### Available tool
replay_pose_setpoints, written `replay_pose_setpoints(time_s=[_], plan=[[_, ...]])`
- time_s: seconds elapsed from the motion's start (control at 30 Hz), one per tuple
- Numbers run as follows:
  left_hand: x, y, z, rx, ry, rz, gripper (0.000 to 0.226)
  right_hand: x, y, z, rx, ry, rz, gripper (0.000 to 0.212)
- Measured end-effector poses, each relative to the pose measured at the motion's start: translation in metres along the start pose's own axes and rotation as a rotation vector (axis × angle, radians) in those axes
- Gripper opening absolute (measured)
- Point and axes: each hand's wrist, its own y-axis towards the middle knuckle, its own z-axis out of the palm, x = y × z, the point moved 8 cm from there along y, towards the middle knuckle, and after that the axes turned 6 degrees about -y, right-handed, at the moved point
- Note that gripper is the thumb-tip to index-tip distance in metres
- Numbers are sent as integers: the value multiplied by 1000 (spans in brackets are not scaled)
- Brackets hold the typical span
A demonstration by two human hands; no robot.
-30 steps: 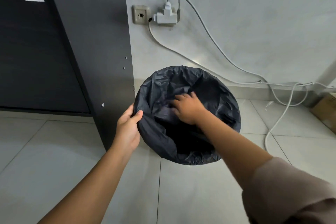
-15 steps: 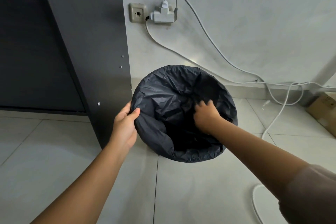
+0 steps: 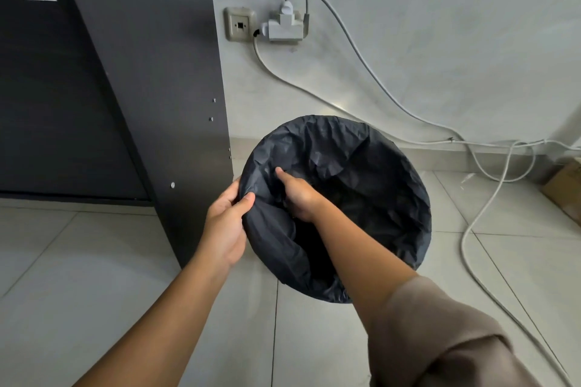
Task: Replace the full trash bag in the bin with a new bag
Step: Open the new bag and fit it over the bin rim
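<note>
Head view only. Bin [image 3: 418, 248] stands on the tiled floor [image 3: 94, 276], just beside the dark cabinet panel [image 3: 151, 72] and near the wall [image 3: 440, 25]. Black trash bag [image 3: 361, 166] lines the bin; its edge is folded over the rim all the way round, so the bin's own wall is hidden. Plastic is creased and slack inside.

Left hand [image 3: 224, 226] at the rim's left side: grip closed on the bag's folded edge, thumb on top, fingers [image 3: 231, 190] behind the plastic.

Right hand [image 3: 298, 195] reaches inside the bin mouth, near the left hand. Index finger extended and pressed to the inner bag surface; the other fingers are curled into the folds. Whether they pinch the plastic, cannot tell. Brownish sleeve [image 3: 440, 333] covers the right upper arm.

Background: wall socket [image 3: 239, 24] with an adapter [image 3: 284, 27] plugged next to it; grey cables [image 3: 377, 85] run down the wall and across the floor to the right. Cardboard box [image 3: 566, 188] at the right edge, partly out of frame.
</note>
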Motion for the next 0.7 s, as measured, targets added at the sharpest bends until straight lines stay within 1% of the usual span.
replay_pose_setpoints(time_s=[0.07,0.1,0.13,0.17,0.2,0.23,0.27,0.3,0.33,0.37,0.4,0.43,0.47,0.53,0.6,0.63,0.7], plan=[[-1,1,1,3,8,4,43,7,-1,-3,-31,-156,-64,57],[-1,2,1,-2,11,4,44,13,-3,-13,-136,-309,-92,54],[-2,3,1,-7,8,1,44,18,-8,-30,-284,-479,-107,49],[-2,4,2,-14,2,0,44,23,-18,-43,-389,-601,-121,46],[-3,5,3,-22,-6,0,44,26,-26,-49,-418,-625,-163,42],[-4,6,5,-29,-14,1,44,27,-35,-48,-365,-579,-209,40],[-4,7,7,-32,-20,2,44,21,-43,-37,-225,-471,-184,40],[-5,8,9,-35,-23,2,43,11,-51,-21,-42,-328,-111,43],[-5,9,10,-41,-21,1,43,1,-58,-6,102,-232,-46,48],[-5,11,10,-52,-18,0,42,-6,-61,4,189,-180,-13,53],[-7,12,9,-67,-14,-1,42,-7,-64,7,210,-194,-12,56],[-8,14,9,-83,-11,0,42,-3,-67,2,176,-232,-36,57],[-10,16,7,-104,-5,1,41,5,-75,-7,119,-331,-79,57],[-13,20,3,-155,16,-9,40,22,-96,-24,30,-626,-173,56],[-15,25,-1,-213,32,-16,39,25,-117,-31,87,-911,-207,54],[-16,28,-4,-242,39,-17,38,19,-128,-29,142,-1027,-181,55],[-16,33,-8,-291,66,-30,35,4,-138,-23,183,-1179,-101,57]])
